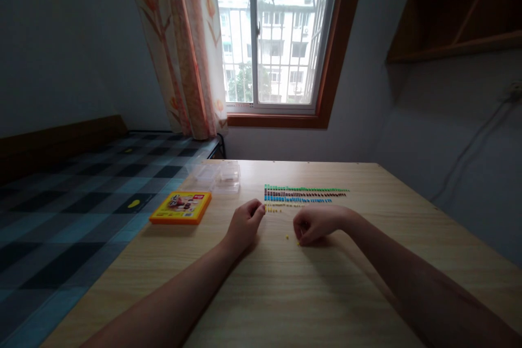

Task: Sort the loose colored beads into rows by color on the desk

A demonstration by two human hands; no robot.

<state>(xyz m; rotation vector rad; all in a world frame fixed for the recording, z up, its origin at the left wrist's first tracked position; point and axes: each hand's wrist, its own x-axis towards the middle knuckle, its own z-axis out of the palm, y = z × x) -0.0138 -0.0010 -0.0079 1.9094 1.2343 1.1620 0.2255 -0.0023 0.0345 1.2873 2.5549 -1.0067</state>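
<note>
My left hand rests on the wooden table with its fingers closed, at the left end of a short row of small yellow pieces. Anything inside its fingers is hidden. My right hand is bent down to the tabletop, thumb and fingertips pinched on a tiny yellow piece. Another loose yellow piece lies just left of it. Beyond both hands run rows of tiny blocks: green, brown and blue, with a pale tan row nearer me, partly behind my right hand.
A yellow-orange box with a printed lid lies on the table's left side. Clear plastic containers stand behind it. Left of the table is a bed with a checked cover. A window and curtain are ahead.
</note>
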